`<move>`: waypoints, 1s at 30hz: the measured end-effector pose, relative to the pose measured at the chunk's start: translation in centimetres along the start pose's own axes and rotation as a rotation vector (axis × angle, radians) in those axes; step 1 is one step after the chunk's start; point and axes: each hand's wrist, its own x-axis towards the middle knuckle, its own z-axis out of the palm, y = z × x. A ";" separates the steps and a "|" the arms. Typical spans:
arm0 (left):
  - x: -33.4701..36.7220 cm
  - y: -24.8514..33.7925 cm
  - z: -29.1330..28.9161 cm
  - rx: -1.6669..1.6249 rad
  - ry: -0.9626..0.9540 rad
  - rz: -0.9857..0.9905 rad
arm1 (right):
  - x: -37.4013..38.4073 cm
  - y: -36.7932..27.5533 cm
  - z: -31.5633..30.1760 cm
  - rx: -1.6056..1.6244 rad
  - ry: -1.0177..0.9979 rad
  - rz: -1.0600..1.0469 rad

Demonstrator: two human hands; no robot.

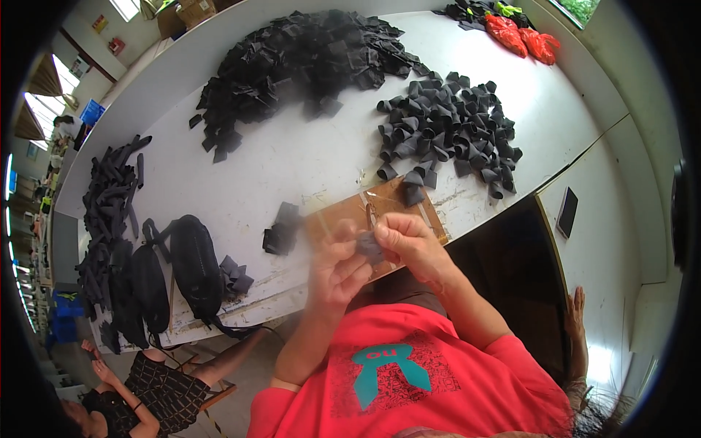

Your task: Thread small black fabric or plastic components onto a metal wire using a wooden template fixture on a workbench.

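Observation:
Between my two hands is a small dark grey fabric piece (370, 248), held over the near edge of the table. My right hand (410, 244) pinches it between thumb and fingers. My left hand (338, 269), slightly blurred, grips its other side with curled fingers. Beneath them lies a brown board (321, 223) with a thin upright brown object (370, 214) just behind my fingertips. Several flat dark fabric pieces (282, 228) rest to the left of the board. Beyond its far right corner spreads a heap of curled dark fabric loops (453, 128), a few of them on the board.
A large pile of flat black pieces (292, 58) covers the far table. Dark strips (109, 193) and black pouches (196, 263) lie at left. Red plastic bags (520, 40) sit far right; a phone (567, 212) lies on the right-hand surface. Other people sit at lower left and lower right.

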 end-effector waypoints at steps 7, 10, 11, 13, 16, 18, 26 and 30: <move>2.6 1.4 0.2 0.172 0.164 -0.010 | 4.9 0.2 -2.4 0.110 -0.215 0.010; 2.5 0.4 -0.8 0.107 -0.066 0.006 | 4.2 -0.1 -1.7 -0.114 -0.123 -0.078; 2.5 0.0 -0.2 0.477 0.066 0.267 | 4.0 -0.3 -1.5 -0.207 -0.061 -0.129; 2.8 0.1 0.9 0.848 0.188 0.526 | 3.7 -0.8 -1.7 -0.307 -0.007 -0.109; 2.6 1.2 2.5 1.108 0.006 0.645 | 2.8 0.2 -1.6 -0.672 0.304 -0.630; 2.8 1.8 2.5 1.223 -0.056 0.673 | 1.7 -0.6 -0.5 -0.737 0.298 -0.677; 2.6 0.9 2.0 0.648 0.137 0.690 | 1.8 -1.1 1.2 -0.949 0.344 -0.794; 2.3 0.5 1.7 0.491 0.195 0.631 | 2.4 -0.7 0.6 -1.014 0.362 -0.899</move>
